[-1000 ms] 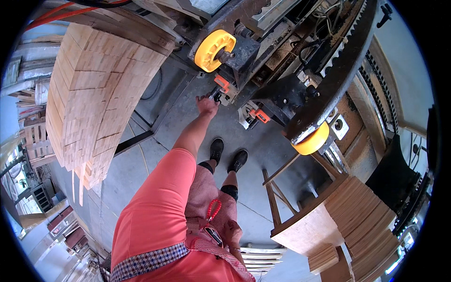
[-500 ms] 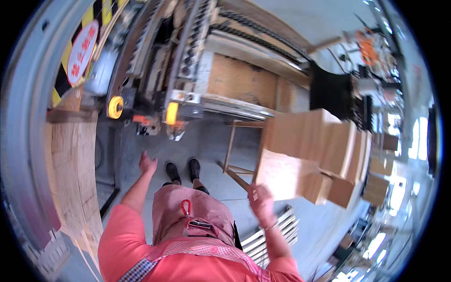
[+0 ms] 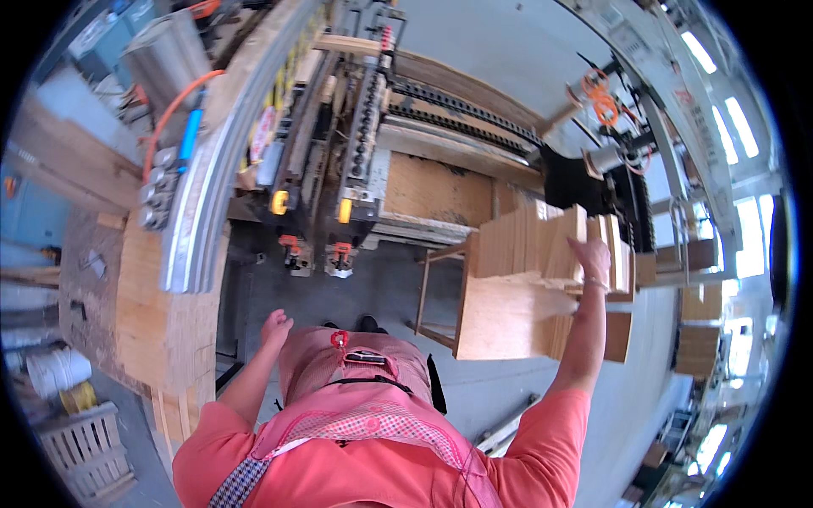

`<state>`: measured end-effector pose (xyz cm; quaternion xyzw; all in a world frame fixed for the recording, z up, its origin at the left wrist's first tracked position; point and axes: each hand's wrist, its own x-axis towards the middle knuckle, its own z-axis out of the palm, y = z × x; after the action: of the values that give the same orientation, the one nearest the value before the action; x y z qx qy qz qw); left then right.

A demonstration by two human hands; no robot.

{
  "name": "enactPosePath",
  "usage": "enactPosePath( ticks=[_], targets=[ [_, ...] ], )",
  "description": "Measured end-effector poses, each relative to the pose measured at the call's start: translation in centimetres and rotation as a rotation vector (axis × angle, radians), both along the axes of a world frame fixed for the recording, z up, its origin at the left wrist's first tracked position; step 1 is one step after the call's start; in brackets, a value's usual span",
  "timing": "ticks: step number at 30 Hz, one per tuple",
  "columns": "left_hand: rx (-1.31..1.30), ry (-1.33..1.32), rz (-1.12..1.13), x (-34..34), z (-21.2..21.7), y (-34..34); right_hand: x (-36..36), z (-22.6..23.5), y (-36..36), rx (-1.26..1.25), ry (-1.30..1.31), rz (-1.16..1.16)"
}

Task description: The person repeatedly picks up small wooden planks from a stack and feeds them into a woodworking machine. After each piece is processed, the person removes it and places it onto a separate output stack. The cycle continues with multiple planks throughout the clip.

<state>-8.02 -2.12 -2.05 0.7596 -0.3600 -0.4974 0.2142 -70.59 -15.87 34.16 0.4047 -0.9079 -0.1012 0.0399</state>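
Observation:
My right hand (image 3: 592, 257) reaches to the right, over several pale wooden boards (image 3: 517, 245) stood on edge in a stack. Its fingers close over the upper edge of one board (image 3: 566, 245) near the stack's right part; the palm side is hidden. Beneath the boards is a wooden stand (image 3: 500, 330) with a flat top and thin legs. On the other side, my left hand (image 3: 276, 327) hangs in the air beside my apron, with fingers loosely bent and apart. Nothing shows in it, and it touches nothing.
Ahead stands a machine with long chain rails (image 3: 364, 127) and yellow knobs (image 3: 280, 202). A tall layered wood stack (image 3: 190, 339) rises at my left, below a metal beam (image 3: 212, 212). A slatted crate (image 3: 85, 449) sits at the lower left. Grey floor (image 3: 381, 292) shows between.
My right hand has moved from the stand's near left corner up and right onto the boards. The view has shifted, showing more on the left. My left hand stays free.

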Motion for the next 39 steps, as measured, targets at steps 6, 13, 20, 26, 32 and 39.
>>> enactPosePath(
  ticks=[6,13,20,26,32,39],
  targets=[
    [-0.186,-0.002,0.102,-0.3,3.7,-2.4,1.2,2.0,-1.8,-0.143,0.120,0.057],
    [-0.601,0.317,0.250,-8.6,14.8,-10.1,11.3,1.4,-18.4,-0.270,-0.272,0.830],
    [-0.692,0.341,0.361,-15.6,23.0,-19.4,24.0,-4.2,-42.7,-0.260,-0.336,1.346],
    [-0.663,0.323,0.574,-18.0,23.6,-21.1,32.9,-7.8,-54.4,-0.105,-0.239,1.480],
    [-0.575,0.306,0.695,-19.4,25.1,-23.6,36.0,-10.1,-56.7,-0.002,-0.361,1.425],
    [-0.648,0.567,0.486,-20.3,23.8,-35.2,33.3,-9.4,-57.9,0.000,-0.231,1.472]
  ],
)
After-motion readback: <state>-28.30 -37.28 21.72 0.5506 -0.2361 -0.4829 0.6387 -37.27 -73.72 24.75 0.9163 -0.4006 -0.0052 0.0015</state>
